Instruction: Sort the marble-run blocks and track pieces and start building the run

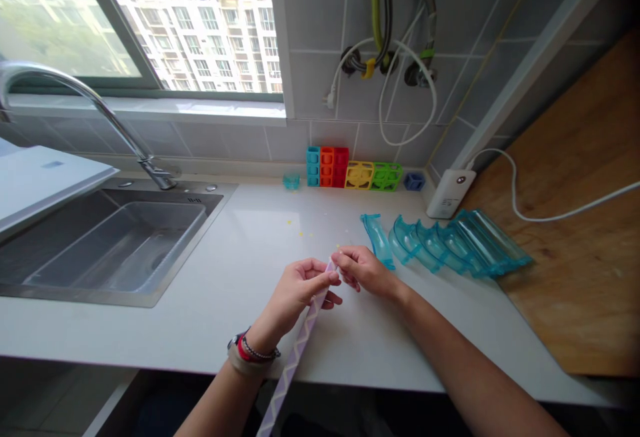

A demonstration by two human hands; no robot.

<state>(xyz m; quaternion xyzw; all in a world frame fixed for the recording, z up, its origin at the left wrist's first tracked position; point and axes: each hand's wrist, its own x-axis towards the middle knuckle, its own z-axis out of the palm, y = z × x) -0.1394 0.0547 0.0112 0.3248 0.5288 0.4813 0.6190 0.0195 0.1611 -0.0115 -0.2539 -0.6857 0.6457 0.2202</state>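
Note:
A long lavender strip (294, 360) with a pale zigzag pattern slants up from the bottom edge, over the counter's front edge. My left hand (295, 290) holds it near its upper end between thumb and fingers. At the very tip, the thumb and forefinger of my right hand (367, 270) are pinched together on the strip. Just beyond my right hand lies a translucent teal track piece (377, 242). A row of curved teal pieces (425, 245) and straight teal channels (490, 243) lies to its right.
Coloured plastic blocks stand along the wall: blue (313, 167), orange (327, 167), red (341, 167), yellow (359, 175) and green (387, 175). Small yellow bits (301, 233) dot the counter (240, 330). A sink (150, 300) is left; a white power bank (451, 193) and wooden board (575, 277) are right.

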